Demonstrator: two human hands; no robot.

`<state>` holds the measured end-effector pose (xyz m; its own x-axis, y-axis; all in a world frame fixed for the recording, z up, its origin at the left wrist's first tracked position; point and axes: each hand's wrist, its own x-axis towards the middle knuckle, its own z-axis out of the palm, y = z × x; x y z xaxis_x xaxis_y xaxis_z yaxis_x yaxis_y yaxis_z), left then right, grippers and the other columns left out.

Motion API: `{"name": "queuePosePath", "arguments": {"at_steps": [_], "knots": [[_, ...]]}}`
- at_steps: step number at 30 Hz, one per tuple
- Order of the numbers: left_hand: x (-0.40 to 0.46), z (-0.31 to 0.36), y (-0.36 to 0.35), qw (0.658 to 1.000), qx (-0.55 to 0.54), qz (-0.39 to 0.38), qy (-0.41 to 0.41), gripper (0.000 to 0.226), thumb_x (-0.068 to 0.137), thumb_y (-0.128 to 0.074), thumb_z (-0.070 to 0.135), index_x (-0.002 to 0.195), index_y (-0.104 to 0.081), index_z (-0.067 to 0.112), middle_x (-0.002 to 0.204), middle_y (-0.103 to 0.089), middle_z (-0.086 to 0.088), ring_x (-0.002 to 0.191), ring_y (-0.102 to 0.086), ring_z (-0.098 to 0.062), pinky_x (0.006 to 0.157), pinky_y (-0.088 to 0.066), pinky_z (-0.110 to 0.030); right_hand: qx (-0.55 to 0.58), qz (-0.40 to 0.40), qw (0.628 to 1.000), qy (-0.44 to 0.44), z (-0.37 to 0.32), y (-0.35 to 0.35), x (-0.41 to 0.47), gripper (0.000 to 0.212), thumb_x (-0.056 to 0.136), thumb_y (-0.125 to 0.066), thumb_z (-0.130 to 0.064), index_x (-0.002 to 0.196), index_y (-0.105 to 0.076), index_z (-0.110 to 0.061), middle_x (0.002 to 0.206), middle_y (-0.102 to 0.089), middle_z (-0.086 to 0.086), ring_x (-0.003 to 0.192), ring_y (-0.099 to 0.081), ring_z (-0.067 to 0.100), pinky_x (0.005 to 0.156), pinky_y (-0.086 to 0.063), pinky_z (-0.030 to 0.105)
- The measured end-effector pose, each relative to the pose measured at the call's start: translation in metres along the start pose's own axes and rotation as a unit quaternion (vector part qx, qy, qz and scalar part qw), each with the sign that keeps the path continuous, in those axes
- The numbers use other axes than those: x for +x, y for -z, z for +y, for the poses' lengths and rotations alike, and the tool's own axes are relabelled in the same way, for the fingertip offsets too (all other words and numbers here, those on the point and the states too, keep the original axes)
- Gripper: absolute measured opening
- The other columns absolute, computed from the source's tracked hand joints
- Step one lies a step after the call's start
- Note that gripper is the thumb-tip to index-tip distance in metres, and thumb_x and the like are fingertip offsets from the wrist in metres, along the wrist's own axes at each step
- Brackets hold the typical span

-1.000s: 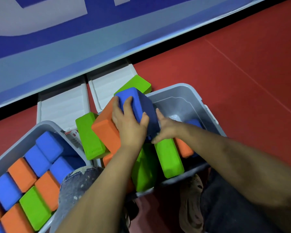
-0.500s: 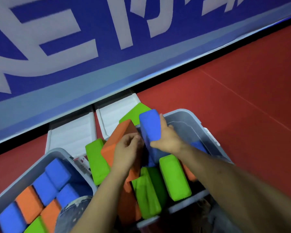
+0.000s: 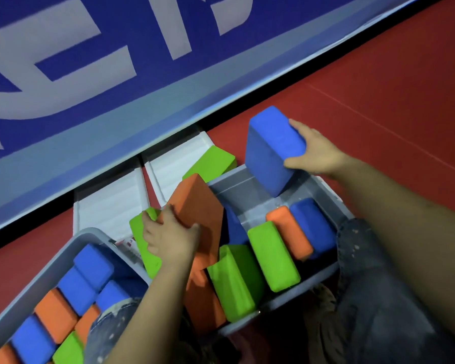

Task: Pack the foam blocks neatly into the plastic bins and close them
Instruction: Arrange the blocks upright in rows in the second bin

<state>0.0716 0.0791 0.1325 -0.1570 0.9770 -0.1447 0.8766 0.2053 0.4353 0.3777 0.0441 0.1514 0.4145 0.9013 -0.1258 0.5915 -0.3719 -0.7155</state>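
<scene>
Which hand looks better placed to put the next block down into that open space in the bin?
Right. The right hand already grips a blue block held above the bare far end of the bin. The left hand is busy on the tilted orange block, apparently steadying it.

My one view comes from the camera on my head, tipped forward and steeply down, so I look over my own forearms, which enter from the bottom edge. It sits close: my left hand point(image 3: 168, 237) and right hand point(image 3: 317, 153) fill the middle, and the right-hand bin point(image 3: 323, 185) lies just under the lens. The left-hand bin point(image 3: 63, 248) is cut by the bottom left corner. The wide lens tilts the scene, so the blue banner point(image 3: 116, 88) slants across the top and the red floor point(image 3: 378, 74) fills the upper right.
</scene>
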Motion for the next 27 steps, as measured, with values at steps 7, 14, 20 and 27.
{"name": "queuePosePath", "arguments": {"at_steps": [7, 14, 20, 27], "knots": [[-0.003, 0.012, -0.006, 0.995, -0.079, -0.053, -0.001, 0.076, 0.075, -0.069, 0.017, 0.141, -0.036, 0.036, 0.155, 0.0, -0.016, 0.126, -0.037, -0.05, 0.106, -0.035, -0.044, -0.038, -0.062, 0.997, 0.022, 0.019, 0.016, -0.001, 0.103, 0.059, -0.072, -0.031, 0.149, -0.022, -0.027, 0.145, -0.036, 0.009, 0.131, -0.039, 0.022, 0.101, -0.03, 0.021], [-0.011, 0.043, -0.007, 0.982, -0.164, 0.008, -0.091, 0.07, 0.071, -0.069, 0.032, 0.136, -0.043, 0.03, 0.141, -0.025, -0.014, 0.124, -0.038, -0.038, 0.106, -0.032, -0.038, -0.049, -0.098, 0.993, 0.044, 0.045, 0.003, -0.01, 0.103, 0.067, -0.077, -0.013, 0.15, -0.019, -0.026, 0.145, -0.032, 0.003, 0.133, -0.032, 0.012, 0.099, -0.019, 0.008], [-0.008, 0.05, -0.017, 0.97, -0.199, -0.069, -0.119, 0.072, 0.076, -0.076, 0.037, 0.139, -0.041, 0.03, 0.135, -0.03, -0.009, 0.123, -0.045, -0.025, 0.106, -0.035, -0.029, -0.077, -0.095, 0.992, -0.019, 0.057, -0.01, -0.012, 0.106, 0.068, -0.074, -0.017, 0.15, -0.009, -0.036, 0.141, -0.029, 0.008, 0.128, -0.039, 0.027, 0.104, -0.036, 0.028], [-0.007, 0.054, -0.026, 0.975, -0.19, -0.084, -0.08, 0.082, 0.08, -0.071, 0.042, 0.148, -0.029, 0.023, 0.143, -0.03, -0.013, 0.129, -0.042, -0.029, 0.108, -0.031, -0.034, -0.161, -0.045, 0.979, -0.119, 0.032, -0.013, -0.002, 0.104, 0.07, -0.072, -0.034, 0.15, -0.007, -0.024, 0.131, -0.035, 0.021, 0.112, -0.051, 0.04, 0.089, -0.044, 0.033]]}}
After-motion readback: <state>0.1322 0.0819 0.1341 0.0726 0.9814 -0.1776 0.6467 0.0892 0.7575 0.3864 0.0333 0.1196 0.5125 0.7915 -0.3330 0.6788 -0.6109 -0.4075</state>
